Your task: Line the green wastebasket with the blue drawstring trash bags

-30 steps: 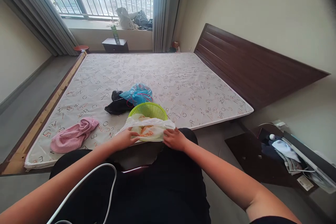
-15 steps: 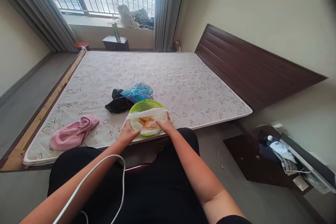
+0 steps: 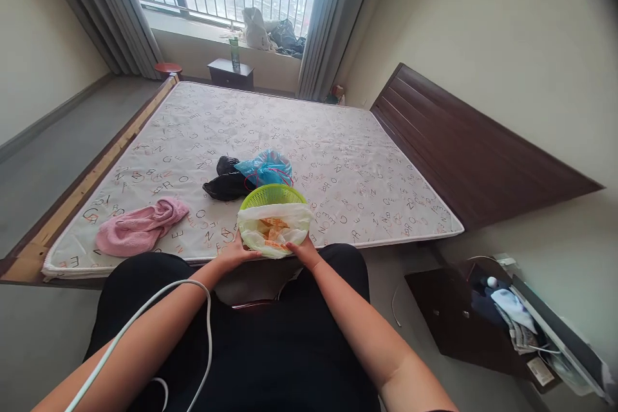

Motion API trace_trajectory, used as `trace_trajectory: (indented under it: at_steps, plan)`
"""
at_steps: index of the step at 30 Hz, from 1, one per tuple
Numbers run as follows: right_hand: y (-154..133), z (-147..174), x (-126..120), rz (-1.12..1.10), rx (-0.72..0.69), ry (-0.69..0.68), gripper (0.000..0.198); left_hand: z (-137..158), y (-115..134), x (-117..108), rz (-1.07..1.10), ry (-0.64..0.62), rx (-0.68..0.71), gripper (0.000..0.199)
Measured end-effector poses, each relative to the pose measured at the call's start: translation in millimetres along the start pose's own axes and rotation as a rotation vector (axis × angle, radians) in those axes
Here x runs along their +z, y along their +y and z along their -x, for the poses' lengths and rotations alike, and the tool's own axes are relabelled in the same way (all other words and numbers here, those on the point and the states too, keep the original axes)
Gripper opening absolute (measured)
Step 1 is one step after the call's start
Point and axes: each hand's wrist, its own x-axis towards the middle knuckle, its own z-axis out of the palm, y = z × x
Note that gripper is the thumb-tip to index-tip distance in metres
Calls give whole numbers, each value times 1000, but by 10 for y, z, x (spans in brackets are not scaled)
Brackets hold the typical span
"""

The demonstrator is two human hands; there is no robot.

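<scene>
A light green, slatted plastic basket [image 3: 273,194] is at the near edge of the mattress, in front of me. A whitish see-through plastic bag [image 3: 251,222] with orange print or contents covers its near part and spreads over the rim. My left hand [image 3: 236,254] grips the bag at the near left, thumb along the lower edge. My right hand [image 3: 305,251] grips it at the near right, thumb on the front. The fingers of both hands are partly hidden behind the bag and basket. Just beyond lie a blue plastic bag [image 3: 270,167] and a black bag [image 3: 224,187].
A pink towel-like cloth [image 3: 140,228] lies on the letter-printed mattress [image 3: 328,141] to the left. The dark headboard [image 3: 473,148] stands to the right. A dark cabinet [image 3: 449,315] with clothes on it is at the lower right. A white cable [image 3: 145,302] crosses my left arm.
Both hands have drawn the bag's opening wider and lower over the basket's near side, so more of its inside shows. The view has shifted slightly.
</scene>
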Motion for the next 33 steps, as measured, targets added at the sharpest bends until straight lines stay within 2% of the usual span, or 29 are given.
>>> trace_trajectory:
  at_steps: [3, 5, 8, 10, 12, 14, 17, 19, 22, 24, 27, 29, 31, 33]
  plan:
    - [-43, 60, 28, -5, -24, -89, 95, -106, 18, -37, 188, 54, -85, 85]
    - [-67, 117, 66, 38, -29, -149, 99, -197, 61, -139, 240, 134, -149, 71]
    - [-75, 159, 159, 141, -5, -220, 103, -283, 118, -382, 109, 274, -172, 71]
    - [-78, 137, 218, 150, 14, -243, 92, -273, 137, -537, -3, 315, -162, 75]
    - [-104, 87, 249, 156, 46, -161, 74, -216, 152, -629, -86, 318, -135, 79]
    - [-165, 22, 242, 245, 113, 48, 63, -136, 175, -642, -187, 311, -108, 80]
    - [-311, -92, 186, 571, 123, 343, 68, -40, 225, -563, -326, 266, -112, 79]
    - [-426, -187, 139, 814, 10, 369, 66, -10, 259, -502, -370, 219, -109, 80]
    - [-589, -374, 62, 964, -152, 241, 29, 5, 301, -450, -383, 154, -55, 86]
    - [-670, -527, 4, 937, -175, 209, 20, 15, 330, -432, -386, 121, -37, 91]
    - [-737, -771, -95, 877, -137, 256, 25, 39, 375, -417, -393, 86, -38, 97]
    - [-758, -913, -156, 802, -86, 247, 29, 53, 397, -429, -365, 59, 13, 101]
    - [-778, -1013, -196, 649, 0, 156, 33, 60, 405, -470, -319, 22, 73, 103]
    - [-808, -1056, -200, 445, 113, 29, 35, 63, 401, -534, -280, -31, 78, 102]
